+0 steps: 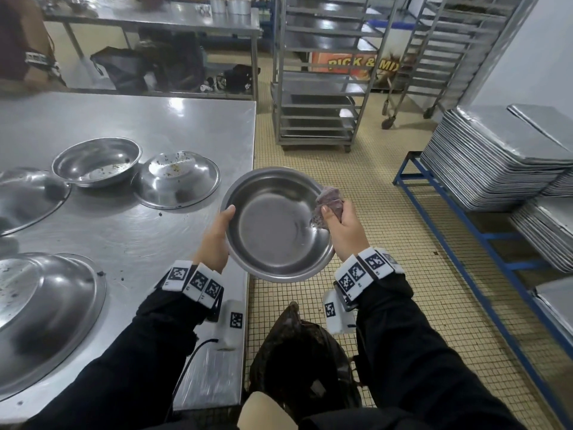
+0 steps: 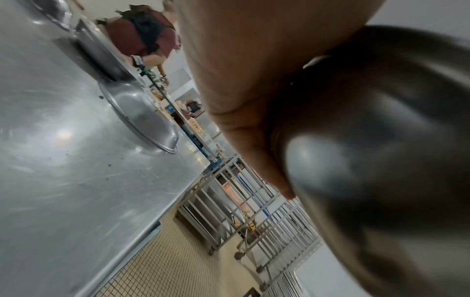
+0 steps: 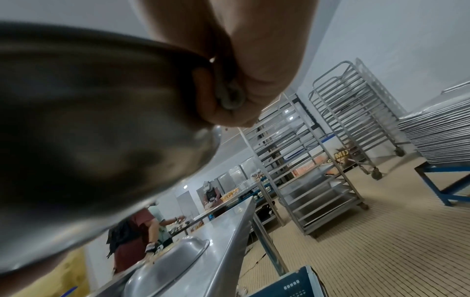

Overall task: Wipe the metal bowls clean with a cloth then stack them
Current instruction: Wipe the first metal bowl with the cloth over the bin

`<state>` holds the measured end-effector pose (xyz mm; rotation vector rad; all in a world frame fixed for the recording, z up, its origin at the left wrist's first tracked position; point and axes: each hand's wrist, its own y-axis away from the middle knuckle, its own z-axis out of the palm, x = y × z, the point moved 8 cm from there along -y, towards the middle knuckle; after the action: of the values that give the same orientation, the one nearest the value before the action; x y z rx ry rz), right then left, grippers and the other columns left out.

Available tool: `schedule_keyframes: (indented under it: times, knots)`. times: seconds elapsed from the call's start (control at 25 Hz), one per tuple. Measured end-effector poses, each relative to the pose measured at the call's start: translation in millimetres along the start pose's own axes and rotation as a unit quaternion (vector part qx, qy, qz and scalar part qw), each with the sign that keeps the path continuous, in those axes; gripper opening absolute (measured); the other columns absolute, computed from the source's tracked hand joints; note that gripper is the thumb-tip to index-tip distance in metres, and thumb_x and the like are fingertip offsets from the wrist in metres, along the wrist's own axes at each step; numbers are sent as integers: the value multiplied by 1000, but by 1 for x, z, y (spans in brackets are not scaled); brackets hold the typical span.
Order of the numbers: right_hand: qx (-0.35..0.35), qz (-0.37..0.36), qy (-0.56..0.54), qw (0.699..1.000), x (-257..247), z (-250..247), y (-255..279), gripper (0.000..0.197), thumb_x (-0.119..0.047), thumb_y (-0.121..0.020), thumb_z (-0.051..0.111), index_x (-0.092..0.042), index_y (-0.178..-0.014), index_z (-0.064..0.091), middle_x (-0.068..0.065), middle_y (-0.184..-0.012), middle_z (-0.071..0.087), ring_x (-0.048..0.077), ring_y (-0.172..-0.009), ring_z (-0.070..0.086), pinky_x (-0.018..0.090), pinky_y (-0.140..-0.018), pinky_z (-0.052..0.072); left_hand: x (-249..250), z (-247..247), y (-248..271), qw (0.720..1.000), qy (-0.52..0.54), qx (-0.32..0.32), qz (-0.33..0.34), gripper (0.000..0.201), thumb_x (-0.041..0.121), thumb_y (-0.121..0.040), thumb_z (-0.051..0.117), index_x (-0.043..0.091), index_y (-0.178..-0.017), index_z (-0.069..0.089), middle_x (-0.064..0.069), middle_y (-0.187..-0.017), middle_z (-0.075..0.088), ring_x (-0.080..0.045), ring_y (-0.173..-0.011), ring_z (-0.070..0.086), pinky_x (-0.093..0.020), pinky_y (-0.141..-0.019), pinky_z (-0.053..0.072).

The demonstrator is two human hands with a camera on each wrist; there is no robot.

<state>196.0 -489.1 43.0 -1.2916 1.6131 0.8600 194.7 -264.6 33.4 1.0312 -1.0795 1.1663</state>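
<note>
Steel bowl (image 1: 276, 225) held up in the air just off the surface's corner, open side toward the camera, inside looks clean. Left hand (image 1: 215, 240) grip clamps the bowl's left rim, thumb over the edge, fingers behind out of sight. Right hand (image 1: 341, 231) grip is clenched round a bunched purplish cloth (image 1: 328, 206) at the bowl's right rim; whether the cloth touches metal is hard to tell. Both wrist views are mostly blocked by blurred palm and bowl underside.

Around, on the surface (image 1: 173, 119): an upright dirty bowl (image 1: 96, 161) with crumbs, just beside it an upside-down bowl (image 1: 176, 180) with crumbs on its base, rims overlapping. Two bigger upside-down bowls at the left, one (image 1: 28, 197) cut off by the frame, one nearer (image 1: 46, 318) with specks on it. Loose crumbs on the steel.

Below the held bowl, a dark bag (image 1: 297, 361) on the tiled floor (image 1: 387, 187). Tray stack (image 1: 496, 156) on a blue frame at right, wheeled racks (image 1: 319, 88) behind, second steel table further back. Another person's arm (image 1: 34, 66) at top left, mostly cut off.
</note>
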Motion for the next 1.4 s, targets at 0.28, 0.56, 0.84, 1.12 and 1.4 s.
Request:
schedule_keyframes:
  times: [0.28, 0.56, 0.84, 1.12, 1.4]
  knots:
    - [102, 61, -141, 983, 16, 28, 34, 28, -29, -98, 45, -14, -121, 38, 1, -99, 60, 11, -80, 63, 23, -64, 54, -19, 0, 6, 989, -57, 128, 45, 50, 32, -105, 26, 16, -152, 19, -6, -147, 40, -15, -133, 40, -20, -108, 34]
    - [100, 71, -115, 986, 22, 18, 22, 24, -23, -98, 45, -13, -120, 41, 3, -95, 62, 17, -76, 64, 26, -56, 51, -24, 11, 12, 996, -79, 1, 32, 45, 37, -101, 38, 21, -139, 20, 0, -126, 52, -12, -98, 66, -21, -79, 56]
    - [-81, 10, -15, 997, 8, 7, 8, 21, -28, -98, 46, -26, -118, 50, -6, -95, 68, 13, -77, 67, 26, -68, 51, -6, -8, -9, 997, 20, -77, -5, 46, 32, -102, 27, 25, -106, 72, -2, -102, 72, -19, -96, 67, -38, -84, 54]
    - [55, 31, -54, 997, 31, 9, 21, 21, -25, -98, 45, -19, -119, 44, -2, -93, 65, 13, -79, 64, 28, -66, 51, -15, -5, -1, 997, -56, 48, -1, 39, 22, -105, 29, 14, -92, 64, 3, -79, 68, -8, -77, 63, -17, -73, 47]
    - [115, 52, -7, 992, 58, 22, 27, 37, -17, -98, 44, -11, -133, 38, 5, -104, 63, 20, -91, 64, 35, -76, 54, -18, -6, 1, 988, -109, 84, 64, 27, 12, -101, 33, 2, -119, 49, -1, -92, 55, -5, -80, 57, -9, -66, 44]
